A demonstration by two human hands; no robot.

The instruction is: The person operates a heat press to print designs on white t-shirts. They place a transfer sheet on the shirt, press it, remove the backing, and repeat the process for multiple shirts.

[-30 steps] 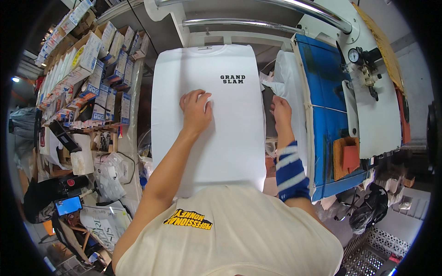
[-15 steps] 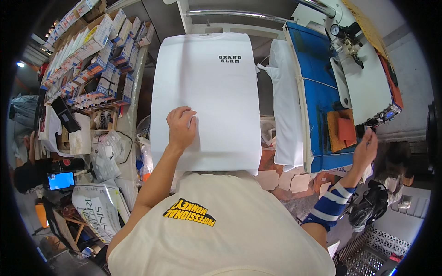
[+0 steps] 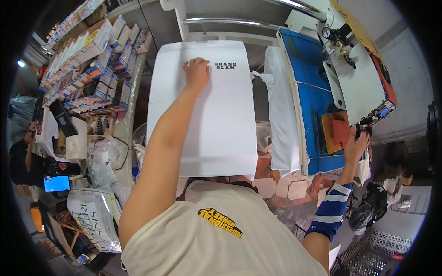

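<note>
A white T-shirt (image 3: 209, 133) lies stretched flat over a board in front of me, with small dark lettering (image 3: 225, 66) on its upper right chest. My left hand (image 3: 198, 74) rests on the upper part of the shirt, just left of that lettering, its fingers spread and slightly bent. Over at the right, my right hand (image 3: 356, 146) has its fingers wrapped round a black handle (image 3: 362, 129) on the front of a white press machine (image 3: 363, 85). Part of the handle is hidden by the fingers.
Beside the shirt hangs more white cloth (image 3: 282, 115), along a blue-topped platform (image 3: 306, 99) bearing an orange sponge block (image 3: 340, 131). A metal bar (image 3: 230, 21) crosses behind. Boxes (image 3: 99, 76) crowd the left shelf; a lit phone (image 3: 56, 183) and a person's arm (image 3: 28, 142) are farther left.
My left hand has slid up the shirt, from its middle to near the lettering. My right hand has closed round the black handle. The view has shifted slightly.
</note>
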